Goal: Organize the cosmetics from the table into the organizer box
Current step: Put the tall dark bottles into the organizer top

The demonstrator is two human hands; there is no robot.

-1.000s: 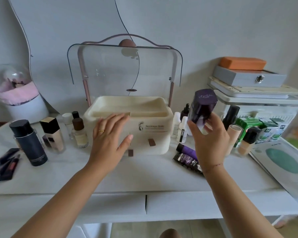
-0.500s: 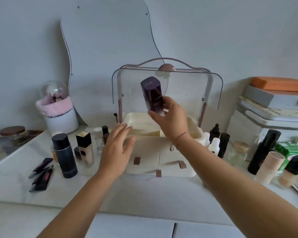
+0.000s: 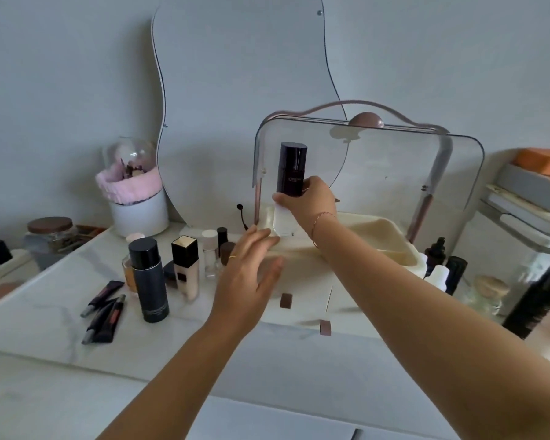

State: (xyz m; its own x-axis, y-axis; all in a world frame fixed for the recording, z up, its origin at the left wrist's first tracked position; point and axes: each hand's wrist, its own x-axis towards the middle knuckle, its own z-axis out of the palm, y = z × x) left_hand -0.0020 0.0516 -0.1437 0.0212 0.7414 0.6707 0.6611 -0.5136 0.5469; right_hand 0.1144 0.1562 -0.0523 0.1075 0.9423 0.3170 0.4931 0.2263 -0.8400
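Note:
A cream organizer box (image 3: 391,246) with a raised clear lid (image 3: 394,166) stands on the white table (image 3: 45,315). My right hand (image 3: 308,198) grips a dark purple-capped bottle (image 3: 291,173) with a white lower body, held upright over the box's left end. My left hand (image 3: 248,277) rests with fingers spread against the box's front left corner. Left of the box stand a tall black bottle (image 3: 148,281), a foundation bottle with a black cap (image 3: 186,271), small vials (image 3: 210,255) and several dark tubes (image 3: 104,308).
A wavy mirror (image 3: 245,74) leans on the wall behind. A white pot with pink trim (image 3: 134,201) sits at the back left, a brown-lidded jar (image 3: 50,233) further left. Droppers and bottles (image 3: 438,265) crowd the right, beside stacked boxes (image 3: 527,198).
My right hand has carried the purple-capped bottle from the right side across to the box's left end and lowered it. The view has shifted left and closer. My left hand stays at the box front.

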